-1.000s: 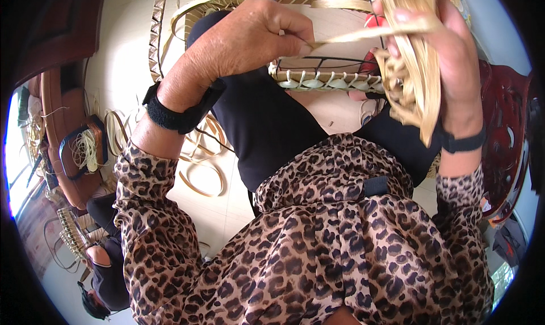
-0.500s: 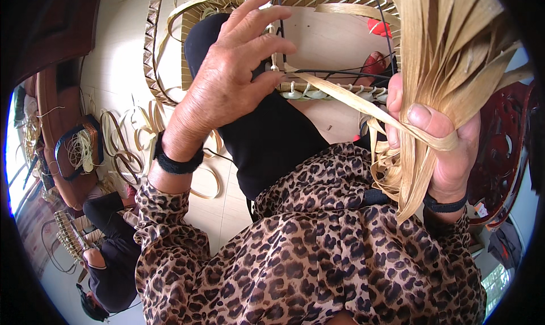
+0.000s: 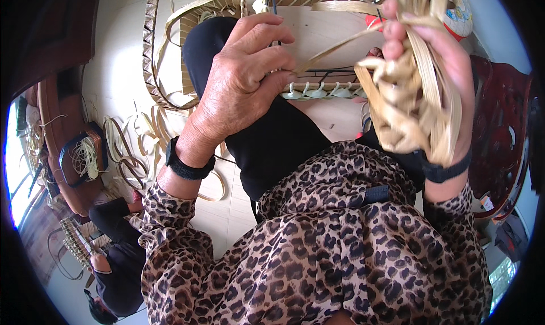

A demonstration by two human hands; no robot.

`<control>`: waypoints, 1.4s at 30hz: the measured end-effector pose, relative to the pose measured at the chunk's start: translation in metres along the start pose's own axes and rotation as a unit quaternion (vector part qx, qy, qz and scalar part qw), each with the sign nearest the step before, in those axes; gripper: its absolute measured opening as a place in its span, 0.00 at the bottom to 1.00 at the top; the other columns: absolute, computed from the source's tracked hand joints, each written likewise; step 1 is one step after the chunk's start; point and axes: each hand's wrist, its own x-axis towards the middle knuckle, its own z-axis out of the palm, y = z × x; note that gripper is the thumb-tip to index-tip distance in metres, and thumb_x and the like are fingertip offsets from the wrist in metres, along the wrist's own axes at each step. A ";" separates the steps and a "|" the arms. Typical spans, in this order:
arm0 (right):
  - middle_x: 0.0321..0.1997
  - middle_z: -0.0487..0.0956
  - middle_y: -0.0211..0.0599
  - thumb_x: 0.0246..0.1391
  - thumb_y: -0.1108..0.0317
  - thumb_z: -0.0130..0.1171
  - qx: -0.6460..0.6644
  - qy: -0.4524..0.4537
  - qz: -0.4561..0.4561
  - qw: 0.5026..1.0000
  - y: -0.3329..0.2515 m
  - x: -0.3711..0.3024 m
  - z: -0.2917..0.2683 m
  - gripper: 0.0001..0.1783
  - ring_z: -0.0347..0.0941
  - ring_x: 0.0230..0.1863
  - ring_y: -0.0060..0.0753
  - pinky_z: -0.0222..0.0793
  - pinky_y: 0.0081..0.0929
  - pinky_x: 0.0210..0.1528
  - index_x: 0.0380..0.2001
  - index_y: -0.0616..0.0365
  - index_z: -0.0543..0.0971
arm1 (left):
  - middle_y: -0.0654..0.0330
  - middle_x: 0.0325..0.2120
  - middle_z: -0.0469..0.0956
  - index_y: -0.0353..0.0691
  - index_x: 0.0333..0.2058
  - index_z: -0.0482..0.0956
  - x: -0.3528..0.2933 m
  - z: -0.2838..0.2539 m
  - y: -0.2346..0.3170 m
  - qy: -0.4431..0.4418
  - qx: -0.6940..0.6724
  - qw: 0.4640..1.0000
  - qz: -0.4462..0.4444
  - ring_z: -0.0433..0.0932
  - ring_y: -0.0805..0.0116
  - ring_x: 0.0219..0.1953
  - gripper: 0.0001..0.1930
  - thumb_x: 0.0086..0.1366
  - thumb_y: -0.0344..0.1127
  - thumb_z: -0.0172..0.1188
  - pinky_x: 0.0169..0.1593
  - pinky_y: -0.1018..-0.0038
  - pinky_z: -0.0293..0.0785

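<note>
Head view, left hand (image 3: 247,72): pinching one thin, pale strip (image 3: 345,42)
Right hand (image 3: 451,58): wrapped around a big bundle of pale strips (image 3: 397,106)

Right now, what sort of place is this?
Probably a craft workspace, perhaps inside a home: the right hand grips a bundle of flat pale strips, a cord-laced frame sits ahead, and carved dark-red furniture stands at right.

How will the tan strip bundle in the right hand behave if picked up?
The bundle is probably floppy: its strips fold and curl. It's likely light, since the right hand holds it aloft. It may splay, as separate strips show.
</note>
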 end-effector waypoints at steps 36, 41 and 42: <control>0.26 0.68 0.46 0.46 0.67 0.52 -0.124 -0.019 -0.177 0.976 0.021 -0.025 -0.007 0.19 0.70 0.17 0.33 0.70 0.23 0.19 0.35 0.76 0.66 | 0.54 0.35 0.75 0.36 0.31 0.72 -0.006 0.015 0.006 0.041 0.044 0.998 0.034 0.73 0.57 0.45 0.12 0.45 0.18 0.59 0.45 0.70 0.71; 0.23 0.69 0.43 0.50 0.66 0.48 -0.114 0.007 -0.188 0.976 0.023 -0.018 -0.011 0.18 0.69 0.19 0.28 0.67 0.18 0.18 0.37 0.73 0.67 | 0.55 0.35 0.75 0.35 0.28 0.73 -0.009 0.020 0.008 0.053 0.055 0.996 0.040 0.73 0.58 0.45 0.09 0.46 0.18 0.59 0.45 0.70 0.72; 0.23 0.70 0.41 0.52 0.66 0.46 -0.091 0.013 -0.172 0.981 0.020 -0.015 -0.012 0.18 0.69 0.21 0.27 0.67 0.17 0.19 0.39 0.72 0.66 | 0.55 0.34 0.75 0.35 0.27 0.73 -0.008 0.021 0.009 0.055 0.052 0.997 0.033 0.73 0.58 0.44 0.08 0.47 0.18 0.59 0.45 0.70 0.72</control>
